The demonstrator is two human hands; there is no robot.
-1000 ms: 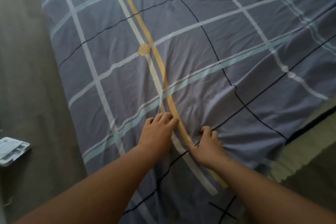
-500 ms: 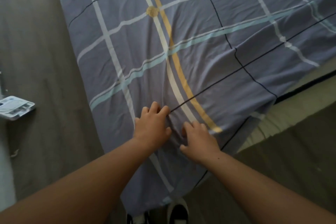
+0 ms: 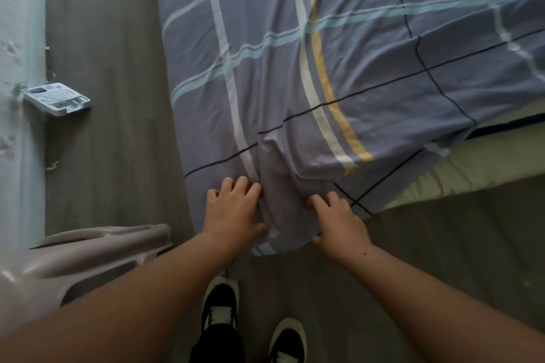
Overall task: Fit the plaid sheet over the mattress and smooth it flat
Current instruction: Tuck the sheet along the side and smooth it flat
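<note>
The plaid sheet (image 3: 354, 53), grey-blue with white, teal, yellow and dark lines, covers the mattress (image 3: 472, 174), whose pale side shows bare at the right. The sheet's corner hangs down over the mattress corner with a bunched fold between my hands. My left hand (image 3: 233, 212) presses on the hanging cloth left of the fold, fingers spread. My right hand (image 3: 339, 221) rests on the cloth right of the fold, thumb at the hem. Whether either hand pinches the fabric cannot be told.
Grey wood-look floor (image 3: 112, 156) surrounds the bed. A small white box (image 3: 57, 99) lies on the floor at the left beside a pale wall. A light plastic chair or basket (image 3: 82, 262) stands at the lower left. My dark shoes (image 3: 221, 303) are under my arms.
Both hands have slid down from the top of the bed to the hanging corner of the sheet. The view has tilted down, so my shoes and the plastic object now show.
</note>
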